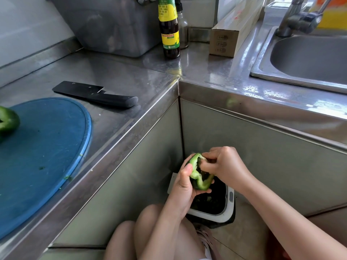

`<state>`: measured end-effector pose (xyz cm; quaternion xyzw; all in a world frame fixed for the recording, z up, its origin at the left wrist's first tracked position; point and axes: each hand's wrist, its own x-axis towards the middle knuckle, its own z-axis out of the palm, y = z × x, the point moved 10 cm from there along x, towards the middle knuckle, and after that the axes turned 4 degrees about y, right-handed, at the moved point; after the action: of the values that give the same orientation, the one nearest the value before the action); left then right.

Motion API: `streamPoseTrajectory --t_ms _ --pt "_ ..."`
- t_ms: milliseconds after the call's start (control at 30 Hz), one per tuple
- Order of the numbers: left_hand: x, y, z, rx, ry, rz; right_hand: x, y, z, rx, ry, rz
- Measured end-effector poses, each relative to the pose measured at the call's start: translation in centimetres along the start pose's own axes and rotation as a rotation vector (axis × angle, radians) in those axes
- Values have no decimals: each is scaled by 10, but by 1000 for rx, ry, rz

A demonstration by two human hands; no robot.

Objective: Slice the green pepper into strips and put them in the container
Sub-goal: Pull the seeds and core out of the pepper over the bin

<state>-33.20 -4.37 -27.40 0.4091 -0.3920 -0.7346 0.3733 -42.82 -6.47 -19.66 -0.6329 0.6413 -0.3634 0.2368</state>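
Left hand: our left hand (185,186) cups the cut green pepper half (201,178), thumb curled over its rim.
Right hand: our right hand (228,166) digs curled fingers into the half's hollow, pinching inside.
Under both hands: white-rimmed waste bin (206,215).
Far left of our hands: second green pepper piece (7,122) on the round blue cutting board (47,147), black cleaver (93,93) beside the board.

The L-shaped stainless-steel counter (131,72) carries the following items. Left section: a round blue cutting board (47,156) at the front edge, with a black cleaver (93,94) lying flat just beside it. Rear: a grey plastic tub (112,25). Corner: a dark sauce bottle (170,34), upright, with a glass bottle (183,29) close behind it. Right section: a long cardboard box (231,32) beside the inset sink (309,59). On the floor (244,231), a white-rimmed waste bin (229,212) stands in the cabinet corner.
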Motion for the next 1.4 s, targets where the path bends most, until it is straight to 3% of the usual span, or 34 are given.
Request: streamPoseTrajectory --t_ms 333,667,933,1067,1200,1267,1333,1400 --pt "0 0 1 -10 -2 -24 0 16 4 196 -63 150" --pt "-1 1 5 -15 -47 -79 3 18 1 152 -152 217" --pt "-6 -5 1 27 -25 -159 -1 46 8 302 -190 372" --pt "-15 -22 -2 89 -2 -233 -8 68 27 306 -318 437" --pt "-10 -18 -14 -38 120 -240 -5 87 41 72 -362 377" --pt "-8 -16 -21 -145 174 -247 -2 78 47 -95 -383 244" --pt "-7 -16 -24 -231 203 -262 3 65 44 -219 -315 89" --pt "-7 -17 -26 -300 229 -274 7 55 31 -196 -179 48"
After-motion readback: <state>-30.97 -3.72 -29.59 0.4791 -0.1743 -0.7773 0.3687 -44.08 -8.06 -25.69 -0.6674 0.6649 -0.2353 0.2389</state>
